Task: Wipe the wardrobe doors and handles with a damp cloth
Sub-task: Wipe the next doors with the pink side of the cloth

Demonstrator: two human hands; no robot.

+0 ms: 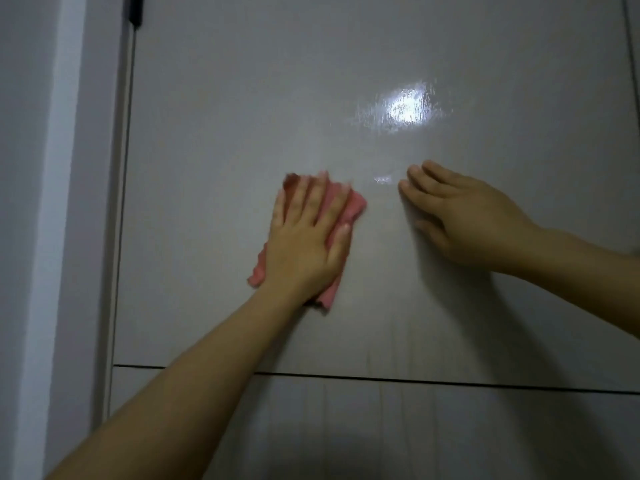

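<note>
The glossy pale-grey wardrobe door fills nearly the whole view, a flat shiny panel with a bright patch of reflected light above and to the right of both hands. A thin dark seam runs across below the hands, parting this door from the lower grey panel under it. At the far left stands a pale vertical frame strip, with a dark gap running down the door's left edge.

The left forearm comes up from the lower left on a slant, wrist straight, and the left hand lies flat against the door on a crumpled pink cloth. Its grip is spread rather than closed: fingers straight and slightly fanned, pointing up, thumb out to the right, palm pressing the cloth to the panel. The cloth shows past the fingertips, to the right of the thumb and below the heel of the palm.

The right forearm enters from the right edge, angled up and leftward. The right hand rests on the bare door just right of the cloth, apart from it, fingers loosely extended toward the left, holding nothing. A small wet glint lies between the two hands.
</note>
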